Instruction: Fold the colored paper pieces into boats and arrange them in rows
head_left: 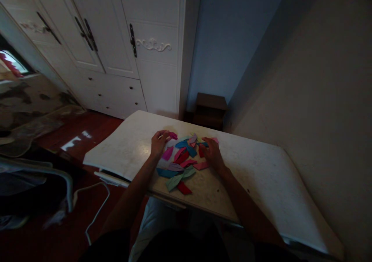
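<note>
A loose pile of folded paper strips (182, 156) in blue, red, pink, mint green and lilac lies on the white table (250, 157). At the pile's far left side, my left hand (158, 142) has its fingers closed on a magenta folded paper piece (173, 135). My right hand (212, 154) rests at the pile's right side, thumb and forefinger curved but apart. Close by its thumb is a red folded piece (201, 151), partly covered by the hand. A pink piece (215, 140) shows just beyond the right fingers. Mint green strips (174, 181) lie toward the near edge.
Behind the table stands a white wardrobe (159, 80), with a small brown cabinet (210, 103) beside it. A wall (305, 80) borders the right. At the lower left are a metal-framed chair (68, 180) and a white cable (100, 207) on the red floor.
</note>
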`<action>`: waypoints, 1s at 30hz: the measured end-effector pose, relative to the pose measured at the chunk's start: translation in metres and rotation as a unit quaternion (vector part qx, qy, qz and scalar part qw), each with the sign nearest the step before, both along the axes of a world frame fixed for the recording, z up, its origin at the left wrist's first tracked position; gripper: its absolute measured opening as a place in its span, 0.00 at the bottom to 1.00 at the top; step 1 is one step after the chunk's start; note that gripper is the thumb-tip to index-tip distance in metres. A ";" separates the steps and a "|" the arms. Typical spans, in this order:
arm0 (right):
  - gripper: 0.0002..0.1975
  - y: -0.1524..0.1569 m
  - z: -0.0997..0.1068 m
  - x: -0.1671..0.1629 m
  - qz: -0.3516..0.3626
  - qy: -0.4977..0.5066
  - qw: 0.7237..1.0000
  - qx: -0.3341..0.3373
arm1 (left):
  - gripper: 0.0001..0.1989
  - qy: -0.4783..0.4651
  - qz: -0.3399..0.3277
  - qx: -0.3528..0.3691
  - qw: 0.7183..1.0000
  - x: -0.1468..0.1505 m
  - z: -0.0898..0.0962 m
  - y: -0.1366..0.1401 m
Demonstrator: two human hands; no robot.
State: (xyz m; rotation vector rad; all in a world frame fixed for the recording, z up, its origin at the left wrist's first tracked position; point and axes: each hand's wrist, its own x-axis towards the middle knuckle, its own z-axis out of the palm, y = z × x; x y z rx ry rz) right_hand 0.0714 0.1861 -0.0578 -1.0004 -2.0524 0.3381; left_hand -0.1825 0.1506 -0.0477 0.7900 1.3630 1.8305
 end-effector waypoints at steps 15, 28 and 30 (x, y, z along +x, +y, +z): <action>0.23 -0.010 0.004 -0.007 0.100 -0.074 0.991 0.046 | 0.20 0.153 -0.108 0.057 0.981 0.002 -0.006 -0.002; 0.24 -0.019 -0.006 -0.017 0.214 -0.199 0.955 0.055 | 0.13 0.596 -0.193 0.108 0.772 0.007 -0.006 -0.012; 0.23 -0.019 -0.007 -0.018 0.215 -0.197 0.955 0.045 | 0.13 0.615 -0.213 0.113 0.751 0.008 -0.008 -0.011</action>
